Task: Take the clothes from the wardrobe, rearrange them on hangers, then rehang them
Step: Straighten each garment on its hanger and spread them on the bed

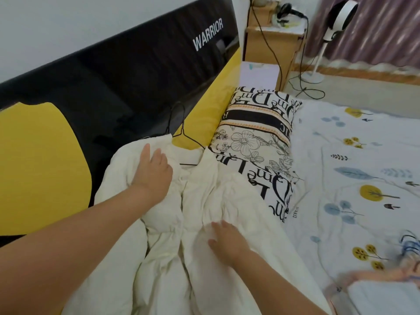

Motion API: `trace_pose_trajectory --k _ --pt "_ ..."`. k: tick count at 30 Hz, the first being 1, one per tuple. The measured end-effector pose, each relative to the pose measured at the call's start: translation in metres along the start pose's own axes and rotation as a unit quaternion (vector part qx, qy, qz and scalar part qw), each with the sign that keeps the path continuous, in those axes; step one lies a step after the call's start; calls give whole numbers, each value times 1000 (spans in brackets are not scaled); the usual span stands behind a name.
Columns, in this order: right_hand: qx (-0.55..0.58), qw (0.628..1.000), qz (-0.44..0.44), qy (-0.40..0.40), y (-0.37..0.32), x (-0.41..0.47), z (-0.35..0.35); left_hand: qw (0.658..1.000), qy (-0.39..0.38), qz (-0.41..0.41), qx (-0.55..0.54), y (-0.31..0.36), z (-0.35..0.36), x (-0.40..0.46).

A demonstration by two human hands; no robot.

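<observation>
I was in a home bedroom, leaning over a bed (354, 169) with a leaf-printed sheet and a lettered pillow (256, 142) against its black-and-yellow headboard (127, 71). A wooden nightstand (270, 42), a standing fan (338, 23) and curtains (391, 26) stood beyond.

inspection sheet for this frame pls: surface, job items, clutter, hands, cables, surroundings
Surface: bed with a white leaf-print sheet, creased.
Job's things: cream garment spread on the bed, rumpled; black wire hanger at its top end, hook toward the headboard. Whether it sits fully inside the shoulders cannot be told.
Clutter: patterned pillow beside the garment, partly under its edge; pink and white fabric at the lower right, blurred.
Hands: left hand flat on the garment's upper part; right hand flat on its middle; neither grips.
Cables: black cables hang from the bedside table to the floor.
Surroundings: headphones on the table, white fan, striped curtain.
</observation>
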State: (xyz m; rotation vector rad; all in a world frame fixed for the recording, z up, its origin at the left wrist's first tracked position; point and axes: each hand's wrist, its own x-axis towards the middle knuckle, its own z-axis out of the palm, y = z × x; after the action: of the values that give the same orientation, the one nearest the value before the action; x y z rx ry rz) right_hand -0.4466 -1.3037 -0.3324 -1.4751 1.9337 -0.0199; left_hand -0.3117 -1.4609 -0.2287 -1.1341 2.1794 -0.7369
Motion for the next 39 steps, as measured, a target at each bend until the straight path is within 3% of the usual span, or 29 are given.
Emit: trace_pose_trajectory --k 3,7,12,22,29,39 --pt "18 1000 0 14 11 -29 -25 989 16 54 -138 16 -20 -13" --pt "29 999 22 1 38 -73 -50 918 -96 186 -337 58 -54 -40" --pt "3 998 64 -13 92 -129 -67 881 -159 285 -344 127 -93 -73" --pt "21 969 245 3 287 -252 -42 840 -122 357 -391 301 -166 -137" --pt "12 929 366 58 419 -300 -15 848 -92 317 -416 411 -206 -141" --pt "-37 913 376 152 569 -297 -15 888 -57 238 -389 547 -231 -110"
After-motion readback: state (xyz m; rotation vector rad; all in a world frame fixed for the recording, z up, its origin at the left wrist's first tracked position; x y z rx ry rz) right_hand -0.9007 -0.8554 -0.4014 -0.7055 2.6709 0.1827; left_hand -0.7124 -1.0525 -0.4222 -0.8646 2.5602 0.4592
